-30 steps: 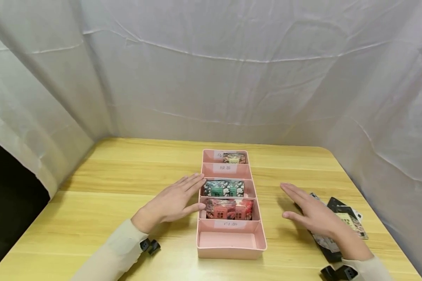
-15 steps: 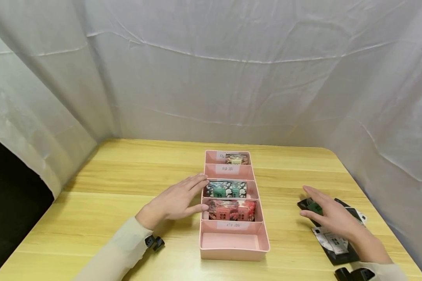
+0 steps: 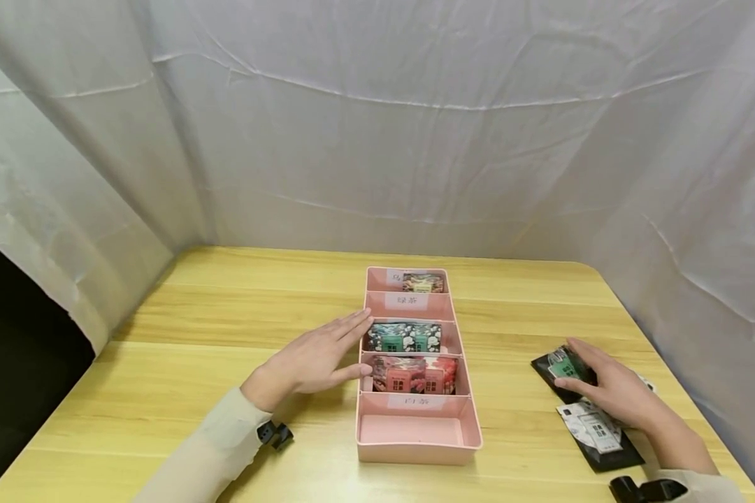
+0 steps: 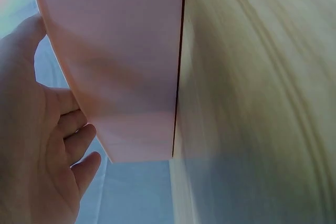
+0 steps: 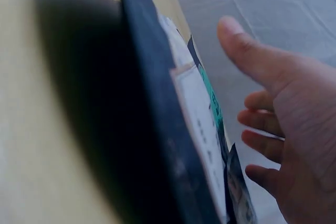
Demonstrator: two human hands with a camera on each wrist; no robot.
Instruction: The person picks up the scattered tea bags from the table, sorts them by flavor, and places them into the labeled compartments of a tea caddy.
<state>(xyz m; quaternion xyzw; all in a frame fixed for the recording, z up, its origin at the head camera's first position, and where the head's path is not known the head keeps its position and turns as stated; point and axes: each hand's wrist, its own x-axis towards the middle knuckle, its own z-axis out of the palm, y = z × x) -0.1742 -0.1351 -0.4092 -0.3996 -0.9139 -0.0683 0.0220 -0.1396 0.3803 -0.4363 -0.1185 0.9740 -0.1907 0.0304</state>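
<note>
My left hand (image 3: 314, 363) rests against the left rim of a long pink divided box (image 3: 421, 455), its fingers extended along the edge. In the left wrist view, its fingertips reach the rim of the box's side wall (image 4: 115, 66). On the right, my right hand (image 3: 619, 395) is low over several tea sachets, fingers loosely bent with the thumb apart. A black sachet with a green label (image 3: 563, 367) lies by its thumb and fingertips. Closer to the wrist lies a white-and-black sachet (image 3: 598, 429). The right wrist view shows a gap between thumb and sachets; other sachets are partly hidden under the hand.
Inside the box are red-labelled sachets (image 3: 409, 377), green floral sachets (image 3: 403, 338) and a yellow-labelled sachet (image 3: 423, 283) at the far end. White paper labels (image 3: 407, 401) mark the compartments. Grey-white cloth (image 3: 377, 140) hangs behind the wooden table (image 3: 258, 279).
My right hand has moved right and down from beside the box to the sachets, uncovering the green-labelled and white ones. The left hand stays at the box rim.
</note>
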